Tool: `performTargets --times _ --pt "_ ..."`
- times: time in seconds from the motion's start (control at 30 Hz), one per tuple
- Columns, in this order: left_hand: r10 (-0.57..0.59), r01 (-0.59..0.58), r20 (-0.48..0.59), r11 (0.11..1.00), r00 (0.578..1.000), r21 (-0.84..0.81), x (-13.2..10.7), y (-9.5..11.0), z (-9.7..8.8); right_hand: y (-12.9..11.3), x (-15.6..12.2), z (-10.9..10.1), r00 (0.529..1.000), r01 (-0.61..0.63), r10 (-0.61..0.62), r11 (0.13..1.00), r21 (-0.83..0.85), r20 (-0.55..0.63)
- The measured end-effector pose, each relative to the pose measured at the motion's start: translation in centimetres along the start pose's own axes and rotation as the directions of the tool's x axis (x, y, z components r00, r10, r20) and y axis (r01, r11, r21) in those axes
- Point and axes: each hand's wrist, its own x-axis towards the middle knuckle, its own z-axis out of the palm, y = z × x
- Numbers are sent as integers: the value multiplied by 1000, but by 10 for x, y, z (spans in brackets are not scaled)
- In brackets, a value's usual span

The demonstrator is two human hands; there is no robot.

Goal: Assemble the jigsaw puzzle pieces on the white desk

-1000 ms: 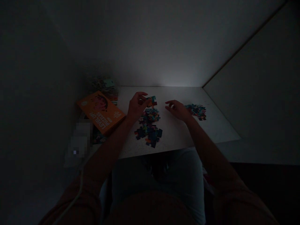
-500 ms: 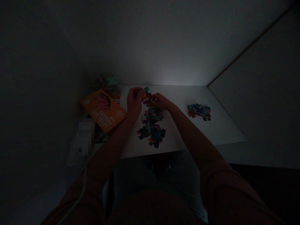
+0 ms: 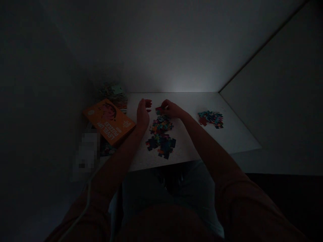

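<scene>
Puzzle piece point(image 3: 158, 109): I have it pinched between the fingers of my right hand point(image 3: 172, 110), at the far end of the middle pile point(image 3: 162, 132). The orange box point(image 3: 109, 119) lies printed side up on my left, its inside hidden. My left hand point(image 3: 143, 116) is open beside the pile, thumb and fingers parted. Flat, knobbed, many-coloured pieces make up that pile and the right-hand pile point(image 3: 211, 119) on the smooth white table point(image 3: 183, 143).

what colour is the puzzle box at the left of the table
The puzzle box is orange with pale lettering; the head view shows it.
</scene>
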Motion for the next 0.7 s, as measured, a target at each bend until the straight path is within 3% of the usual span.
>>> performTargets --times 0.1,0.17,0.27,0.43,0.5,0.57,0.63,0.7 --pt "-1 1 9 1000 1000 -15 -1 -2 1 0 -10 -8 998 -47 56 977 210 -40" --pt "17 -17 14 1000 1000 -2 -2 -3 2 -2 -21 -16 999 -24 35 965 260 -36" --pt "49 -50 29 998 998 37 -2 -4 2 -1 -49 -27 998 21 -14 992 125 -61" --pt "156 -185 166 967 974 174 -6 -2 -3 23 -130 -50 962 -16 -49 973 -230 -270" --pt "232 -316 297 907 926 277 -13 1 -5 41 -166 -62 942 -77 -55 926 -370 -332" --pt "284 -473 461 799 841 371 -22 3 -6 57 -197 -71 939 -138 -53 848 -512 -341" --pt "271 -604 617 671 739 429 -31 5 -6 68 -217 -76 945 -203 -3 776 -597 -326" --pt "220 -665 698 582 682 467 -37 9 -4 75 -226 -76 943 -270 74 737 -619 -324"
